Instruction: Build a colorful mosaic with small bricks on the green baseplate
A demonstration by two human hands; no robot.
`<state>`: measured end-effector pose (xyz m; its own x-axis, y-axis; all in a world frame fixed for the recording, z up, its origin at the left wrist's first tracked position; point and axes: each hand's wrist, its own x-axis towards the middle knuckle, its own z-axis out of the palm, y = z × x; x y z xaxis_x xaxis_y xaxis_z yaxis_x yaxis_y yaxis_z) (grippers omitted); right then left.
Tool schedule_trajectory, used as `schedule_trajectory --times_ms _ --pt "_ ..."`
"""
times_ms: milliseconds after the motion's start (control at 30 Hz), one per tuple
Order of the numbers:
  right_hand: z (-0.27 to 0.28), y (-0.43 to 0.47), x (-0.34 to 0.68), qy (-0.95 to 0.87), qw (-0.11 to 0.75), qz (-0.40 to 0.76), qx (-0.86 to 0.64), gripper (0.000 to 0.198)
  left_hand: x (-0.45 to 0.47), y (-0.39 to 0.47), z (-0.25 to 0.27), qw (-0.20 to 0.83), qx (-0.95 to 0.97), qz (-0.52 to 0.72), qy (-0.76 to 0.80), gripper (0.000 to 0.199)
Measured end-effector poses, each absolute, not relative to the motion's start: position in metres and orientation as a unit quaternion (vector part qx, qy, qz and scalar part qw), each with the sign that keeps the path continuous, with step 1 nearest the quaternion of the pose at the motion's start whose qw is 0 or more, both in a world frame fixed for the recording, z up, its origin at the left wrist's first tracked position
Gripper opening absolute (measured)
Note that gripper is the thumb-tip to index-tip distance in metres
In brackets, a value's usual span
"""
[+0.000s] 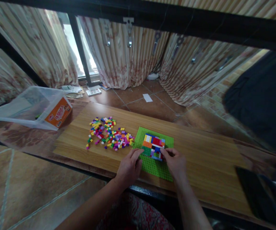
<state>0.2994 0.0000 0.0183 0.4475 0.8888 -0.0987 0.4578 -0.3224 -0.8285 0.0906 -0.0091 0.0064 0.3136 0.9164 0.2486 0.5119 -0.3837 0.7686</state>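
Nearest the camera: left hand flat on the near-left edge of the green baseplate, fingers spread and loose, gripping nothing, just pinning the plate. Right hand at the near-right corner of the brick mosaic, thumb and forefinger pinched together at its edge; likely pressing a small brick down, though the piece itself is too small to confirm. Baseplate lies on the wooden board, mosaic built toward its far half, green studs bare on the near half. Looks like mid-build: seating one brick in the near row. Next move probably calls for firm downward pressure with the plate held steady, then a reach left for another piece. Just left of the plate: loose brick pile scattered on the board, apart from both hands. Further left: clear plastic tub with an orange label. Beyond: tiled floor, striped curtains, window.
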Motion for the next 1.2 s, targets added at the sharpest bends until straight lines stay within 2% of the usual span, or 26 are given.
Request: schedule_trajectory --times_ms 233,333,433,533,667,800,1000,1100,1200 --pt "0.026 0.000 0.294 -0.463 0.368 0.256 -0.764 0.039 0.090 -0.009 0.005 0.287 0.758 0.348 0.472 0.041" --pt "0.023 0.001 0.296 -0.452 0.379 0.294 -0.752 0.040 0.090 -0.008 0.005 0.279 0.760 0.348 0.474 0.043" --pt "0.018 -0.001 0.299 -0.386 0.449 0.362 -0.720 0.045 0.090 -0.007 0.004 0.272 0.761 0.348 0.475 0.044" --pt "0.012 -0.009 0.299 -0.312 0.544 0.380 -0.680 0.048 0.090 -0.007 0.005 0.267 0.765 0.348 0.470 0.042" --pt "0.008 -0.020 0.298 -0.291 0.586 0.375 -0.657 0.047 0.089 -0.007 0.007 0.266 0.771 0.346 0.464 0.042" --pt "0.005 -0.022 0.301 -0.316 0.574 0.355 -0.667 0.049 0.089 -0.009 0.008 0.276 0.769 0.347 0.461 0.043" --pt "0.014 -0.014 0.304 -0.388 0.506 0.318 -0.702 0.050 0.095 -0.018 0.009 0.305 0.755 0.352 0.461 0.049" --pt "0.032 -0.012 0.287 -0.453 0.484 0.238 -0.710 0.044 0.095 -0.026 0.009 0.329 0.745 0.364 0.453 0.050" --pt "0.048 -0.009 0.252 -0.571 0.475 0.204 -0.638 0.032 0.086 -0.034 0.012 0.339 0.734 0.386 0.444 0.045"
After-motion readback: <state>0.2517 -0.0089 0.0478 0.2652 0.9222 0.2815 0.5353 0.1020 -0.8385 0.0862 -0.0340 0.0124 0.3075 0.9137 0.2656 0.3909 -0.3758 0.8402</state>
